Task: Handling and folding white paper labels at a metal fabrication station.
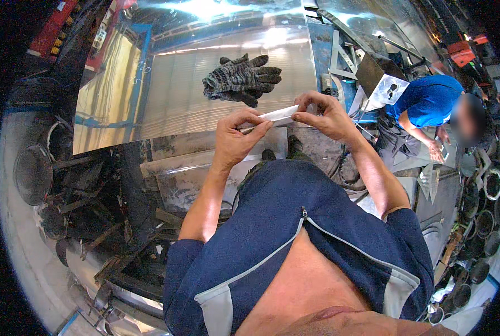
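Left hand (234, 136) and right hand (324, 115) each pinch an end of a thin white strip (277, 116), held in the air just below the grey gloves (242, 79) lying on the shiny metal sheet (205, 106).

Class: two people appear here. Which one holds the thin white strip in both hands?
The camera wearer: left hand and right hand pinch the white strip. The blue-shirted person crouches apart.

grey work gloves (243, 78) on shiny metal sheet (166, 95).
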A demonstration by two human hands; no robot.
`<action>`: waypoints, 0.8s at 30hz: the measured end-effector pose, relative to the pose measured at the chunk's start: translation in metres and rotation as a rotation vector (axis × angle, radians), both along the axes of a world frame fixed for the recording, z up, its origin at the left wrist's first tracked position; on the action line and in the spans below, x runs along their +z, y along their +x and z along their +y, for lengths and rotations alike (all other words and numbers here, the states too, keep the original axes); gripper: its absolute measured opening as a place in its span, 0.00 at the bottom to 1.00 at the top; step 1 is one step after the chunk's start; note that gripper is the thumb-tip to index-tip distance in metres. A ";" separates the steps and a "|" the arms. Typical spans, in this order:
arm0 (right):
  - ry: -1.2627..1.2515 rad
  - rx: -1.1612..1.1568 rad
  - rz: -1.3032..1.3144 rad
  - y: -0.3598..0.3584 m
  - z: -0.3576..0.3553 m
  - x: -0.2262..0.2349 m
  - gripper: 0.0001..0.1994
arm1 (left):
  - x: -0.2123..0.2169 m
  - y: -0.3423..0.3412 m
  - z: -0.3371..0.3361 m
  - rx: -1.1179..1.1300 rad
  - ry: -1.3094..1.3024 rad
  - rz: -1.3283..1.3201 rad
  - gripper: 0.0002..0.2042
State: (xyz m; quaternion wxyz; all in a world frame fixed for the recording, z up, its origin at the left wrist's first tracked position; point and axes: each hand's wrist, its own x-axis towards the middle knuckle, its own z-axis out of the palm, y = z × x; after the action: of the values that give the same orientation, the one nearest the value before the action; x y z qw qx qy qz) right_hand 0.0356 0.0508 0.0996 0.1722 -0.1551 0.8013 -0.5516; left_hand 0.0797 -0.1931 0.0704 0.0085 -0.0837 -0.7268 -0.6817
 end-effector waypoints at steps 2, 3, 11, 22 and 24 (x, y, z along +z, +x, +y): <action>0.004 -0.037 -0.012 0.000 -0.001 0.000 0.11 | -0.001 -0.001 -0.002 -0.014 -0.036 0.032 0.06; -0.033 -0.028 -0.024 -0.001 -0.001 0.001 0.12 | -0.002 -0.002 -0.002 -0.027 -0.073 0.063 0.06; 0.062 0.286 -0.169 -0.007 0.004 0.016 0.14 | 0.010 -0.002 -0.003 -0.127 -0.032 0.010 0.05; 0.115 0.218 -0.209 -0.002 -0.004 0.011 0.14 | 0.008 0.006 0.002 0.012 0.264 -0.231 0.12; 0.105 0.212 -0.202 -0.001 -0.002 0.004 0.13 | 0.016 0.004 0.001 -0.023 0.272 -0.382 0.16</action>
State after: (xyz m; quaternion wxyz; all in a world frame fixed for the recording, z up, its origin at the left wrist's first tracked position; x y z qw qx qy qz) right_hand 0.0344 0.0489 0.1038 0.3171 -0.1733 0.7866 -0.5006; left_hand 0.0839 -0.1922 0.0862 -0.1257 0.0407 -0.6157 -0.7768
